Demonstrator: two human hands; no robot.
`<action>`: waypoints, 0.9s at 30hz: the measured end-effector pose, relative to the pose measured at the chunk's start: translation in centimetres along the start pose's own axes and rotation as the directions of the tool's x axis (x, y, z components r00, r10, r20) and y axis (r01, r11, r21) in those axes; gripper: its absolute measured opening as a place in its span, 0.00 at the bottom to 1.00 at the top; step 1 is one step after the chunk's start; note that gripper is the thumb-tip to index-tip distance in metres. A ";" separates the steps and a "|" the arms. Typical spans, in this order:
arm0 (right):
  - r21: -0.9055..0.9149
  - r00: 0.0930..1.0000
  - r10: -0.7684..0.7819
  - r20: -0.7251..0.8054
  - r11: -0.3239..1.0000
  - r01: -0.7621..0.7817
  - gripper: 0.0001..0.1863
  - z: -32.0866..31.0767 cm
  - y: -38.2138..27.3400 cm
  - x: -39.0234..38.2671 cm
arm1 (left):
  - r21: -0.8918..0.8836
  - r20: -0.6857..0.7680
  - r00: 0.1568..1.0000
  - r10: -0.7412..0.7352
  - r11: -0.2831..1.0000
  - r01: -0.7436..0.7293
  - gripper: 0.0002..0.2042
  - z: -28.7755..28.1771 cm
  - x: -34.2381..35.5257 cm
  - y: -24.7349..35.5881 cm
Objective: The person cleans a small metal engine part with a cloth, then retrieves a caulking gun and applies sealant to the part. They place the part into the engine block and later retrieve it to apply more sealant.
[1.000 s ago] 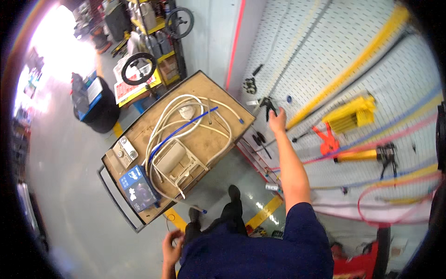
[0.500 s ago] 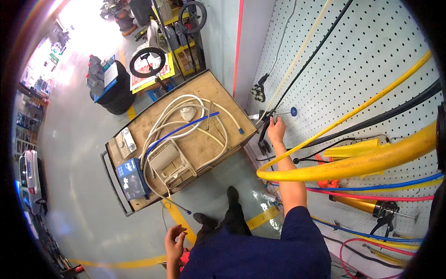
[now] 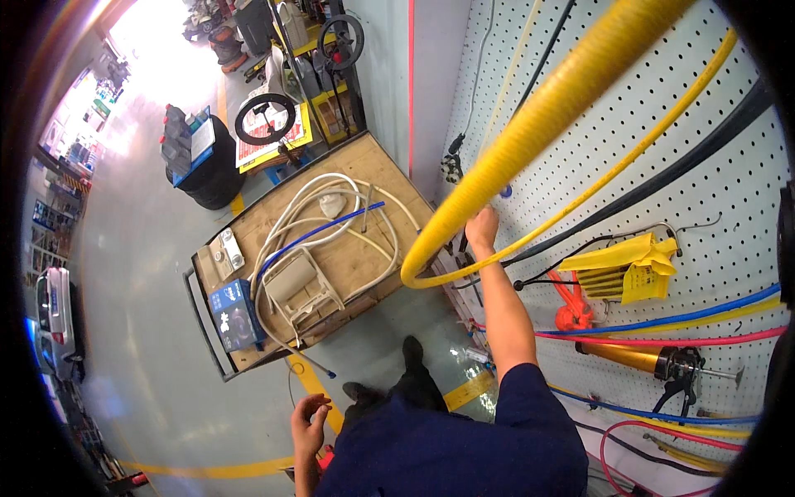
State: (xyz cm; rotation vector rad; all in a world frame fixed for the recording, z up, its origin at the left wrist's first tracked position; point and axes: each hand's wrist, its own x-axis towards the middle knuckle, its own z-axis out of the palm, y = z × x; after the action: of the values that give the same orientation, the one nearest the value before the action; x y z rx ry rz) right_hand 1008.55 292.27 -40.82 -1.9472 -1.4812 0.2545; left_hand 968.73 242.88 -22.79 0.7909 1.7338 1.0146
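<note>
My right hand (image 3: 482,230) reaches out to the pegboard (image 3: 596,149) with its fingers closed round a black-handled tool (image 3: 463,240). Most of that tool is covered by the hand and by a thick yellow hose (image 3: 497,161) that crosses in front. A blue disc (image 3: 506,191) shows just above the hand, behind the hose. Down at my left side, my left hand (image 3: 309,422) hangs with loosely bent fingers and the thumb apart, holding nothing.
A wooden-topped cart (image 3: 397,178) bears coiled pale hoses (image 3: 286,203), a blue tube (image 3: 323,228), a beige plastic housing (image 3: 298,286) and a blue box (image 3: 235,315). A gold caulking gun (image 3: 629,354), a yellow pouch (image 3: 633,269) and several hoses hang on the pegboard.
The thick yellow hose has swung up and left across the view, now covering part of the tool. My right hand has shifted slightly left and down; my left hand stays low.
</note>
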 end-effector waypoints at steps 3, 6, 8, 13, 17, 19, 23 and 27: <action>-0.051 0.994 0.101 0.039 0.994 -0.099 0.14 -0.9 -1.6 -0.5 | 0.001 -0.024 1.000 0.021 1.000 -0.020 0.12 0.3 0.0 0.6; -0.011 0.998 0.059 0.029 0.998 -0.059 0.17 -2.1 -1.4 -1.0 | -0.033 -0.029 0.999 0.037 0.999 -0.038 0.12 0.6 -0.1 1.0; -0.004 0.999 0.012 -0.047 1.000 -0.012 0.18 -2.4 -1.4 -1.5 | -0.033 -0.016 0.999 0.033 0.999 -0.034 0.12 0.8 -0.3 1.0; 0.012 0.992 0.120 -0.039 0.993 -0.120 0.18 -0.8 -1.4 0.2 | -0.044 0.019 0.998 0.063 0.997 -0.062 0.11 1.6 0.8 1.9; 0.089 0.993 0.110 -0.030 0.990 -0.107 0.18 0.4 -5.4 0.2 | -0.066 0.014 0.997 0.070 0.995 -0.069 0.11 1.9 1.1 2.3; 0.094 0.981 0.194 -0.006 0.977 -0.193 0.19 1.9 -4.8 0.8 | -0.059 0.040 0.995 0.091 0.994 -0.089 0.10 2.1 1.6 2.9; 0.242 0.939 0.338 0.068 0.907 -0.344 0.35 4.8 -3.9 0.2 | -0.068 0.037 0.996 0.087 0.994 -0.085 0.10 2.5 1.9 2.6; 0.576 0.924 0.369 0.095 0.737 -0.354 0.35 5.6 -2.1 1.8 | -0.051 0.076 0.992 0.097 0.994 -0.093 0.10 3.3 2.8 3.2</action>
State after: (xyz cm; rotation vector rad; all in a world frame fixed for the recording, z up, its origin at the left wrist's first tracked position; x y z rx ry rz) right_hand 1004.55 296.33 -43.36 -1.6815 -0.8358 0.7652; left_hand 971.05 247.67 -21.73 0.8781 1.6123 1.0703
